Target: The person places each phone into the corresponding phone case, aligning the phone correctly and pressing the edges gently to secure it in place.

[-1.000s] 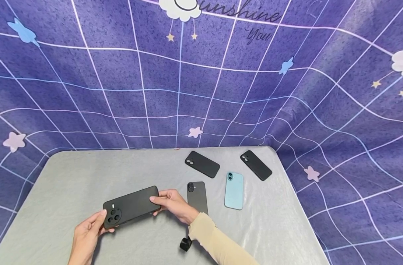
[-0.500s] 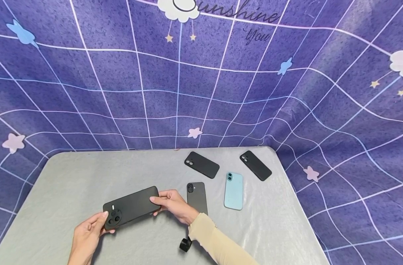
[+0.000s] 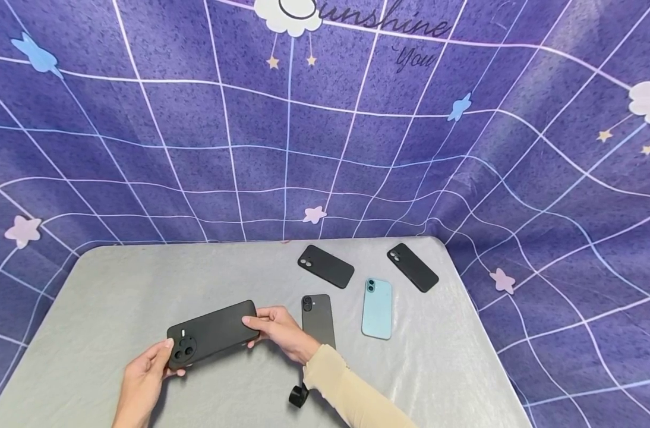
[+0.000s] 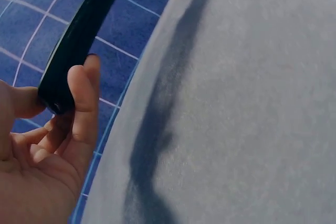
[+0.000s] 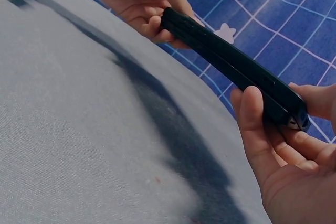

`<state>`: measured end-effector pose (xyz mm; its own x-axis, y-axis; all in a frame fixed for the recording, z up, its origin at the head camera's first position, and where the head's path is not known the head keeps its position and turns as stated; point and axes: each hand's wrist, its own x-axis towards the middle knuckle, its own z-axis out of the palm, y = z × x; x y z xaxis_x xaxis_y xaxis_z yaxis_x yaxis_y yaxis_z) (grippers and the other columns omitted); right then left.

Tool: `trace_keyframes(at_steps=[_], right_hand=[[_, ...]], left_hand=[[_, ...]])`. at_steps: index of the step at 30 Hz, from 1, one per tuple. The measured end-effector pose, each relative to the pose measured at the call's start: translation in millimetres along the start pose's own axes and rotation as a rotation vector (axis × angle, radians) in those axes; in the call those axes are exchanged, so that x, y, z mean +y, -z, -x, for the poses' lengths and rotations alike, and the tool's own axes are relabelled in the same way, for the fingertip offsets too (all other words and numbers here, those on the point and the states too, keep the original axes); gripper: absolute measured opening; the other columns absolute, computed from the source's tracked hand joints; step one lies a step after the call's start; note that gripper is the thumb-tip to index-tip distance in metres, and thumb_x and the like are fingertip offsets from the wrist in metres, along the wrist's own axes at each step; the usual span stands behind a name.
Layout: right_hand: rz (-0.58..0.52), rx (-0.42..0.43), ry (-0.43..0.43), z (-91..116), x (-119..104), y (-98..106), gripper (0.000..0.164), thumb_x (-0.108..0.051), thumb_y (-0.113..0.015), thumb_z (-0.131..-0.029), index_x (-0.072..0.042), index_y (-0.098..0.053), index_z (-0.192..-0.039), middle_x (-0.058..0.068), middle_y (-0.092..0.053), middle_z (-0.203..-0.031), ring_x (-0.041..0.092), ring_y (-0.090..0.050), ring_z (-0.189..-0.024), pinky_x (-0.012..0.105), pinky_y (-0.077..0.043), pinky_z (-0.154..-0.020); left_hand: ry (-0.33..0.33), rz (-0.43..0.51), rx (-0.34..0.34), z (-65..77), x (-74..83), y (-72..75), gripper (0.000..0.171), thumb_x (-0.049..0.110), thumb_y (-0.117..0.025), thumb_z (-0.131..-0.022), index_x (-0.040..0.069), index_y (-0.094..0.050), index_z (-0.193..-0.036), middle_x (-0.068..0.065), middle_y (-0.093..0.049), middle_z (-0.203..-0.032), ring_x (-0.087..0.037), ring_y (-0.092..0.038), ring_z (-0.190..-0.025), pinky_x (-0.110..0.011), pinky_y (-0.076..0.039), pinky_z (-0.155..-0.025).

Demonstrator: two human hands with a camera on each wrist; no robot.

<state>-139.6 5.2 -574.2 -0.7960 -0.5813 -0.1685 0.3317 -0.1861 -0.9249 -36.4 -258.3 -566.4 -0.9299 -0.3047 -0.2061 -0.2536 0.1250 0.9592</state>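
Note:
Both hands hold a black phone (image 3: 218, 327) up over the table, its back with a round camera ring facing up. My left hand (image 3: 143, 377) pinches the camera end, thumb on top and fingers beneath. At the other end my right hand (image 3: 283, 333) pinches the phone's corner, with its thumb across the back. Seen edge-on in the right wrist view, the phone (image 5: 236, 64) shows two dark layers, one against the other. In the left wrist view the left thumb and fingers (image 4: 83, 98) close on the phone's end. The phone's underside is hidden in the head view.
A dark grey phone (image 3: 318, 318) lies just right of the right hand, partly behind the wrist. Farther right is a light blue phone (image 3: 377, 312). Two black phone cases (image 3: 326, 266) lie near the back edge of the grey-covered table (image 3: 143, 273). Purple cloth hangs behind.

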Motion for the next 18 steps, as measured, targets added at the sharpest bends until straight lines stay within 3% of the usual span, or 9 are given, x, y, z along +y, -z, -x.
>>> trace_keyframes(at_steps=[6, 12, 18], right_hand=[[0.011, 0.020, 0.011, 0.2, 0.0, 0.8, 0.029, -0.015, -0.069, -0.105, 0.009, -0.074, -0.121, 0.019, -0.080, -0.104, 0.013, -0.073, -0.071, 0.026, -0.061, -0.069], [0.007, 0.013, 0.011, -0.3, 2.1, 2.1, 0.029, -0.015, -0.069, -0.106, 0.008, -0.074, -0.123, 0.021, -0.079, -0.107, 0.014, -0.075, -0.074, 0.026, -0.062, -0.070], [0.003, 0.003, 0.015, 0.3, 1.2, 1.2, 0.030, -0.015, -0.069, -0.105, 0.008, -0.073, -0.123, 0.020, -0.080, -0.107, 0.014, -0.075, -0.076, 0.027, -0.063, -0.071]], left_hand=[[0.022, 0.097, -0.086, 2.6, 2.8, -3.4, 0.049, 0.036, -0.054, -0.114, -0.010, -0.053, -0.131, -0.019, -0.075, -0.075, -0.026, -0.073, -0.059, -0.035, -0.060, -0.053], [-0.031, 0.172, -0.065, 4.4, 1.7, -3.4, 0.039, 0.025, -0.058, -0.113, -0.010, -0.050, -0.128, -0.006, -0.063, -0.064, -0.010, -0.053, -0.047, -0.026, -0.044, -0.043], [-0.048, 0.231, -0.082, 4.3, -0.9, -0.5, 0.024, 0.019, -0.063, -0.111, -0.002, -0.060, -0.121, -0.008, -0.071, -0.077, -0.010, -0.054, -0.050, -0.026, -0.041, -0.042]])
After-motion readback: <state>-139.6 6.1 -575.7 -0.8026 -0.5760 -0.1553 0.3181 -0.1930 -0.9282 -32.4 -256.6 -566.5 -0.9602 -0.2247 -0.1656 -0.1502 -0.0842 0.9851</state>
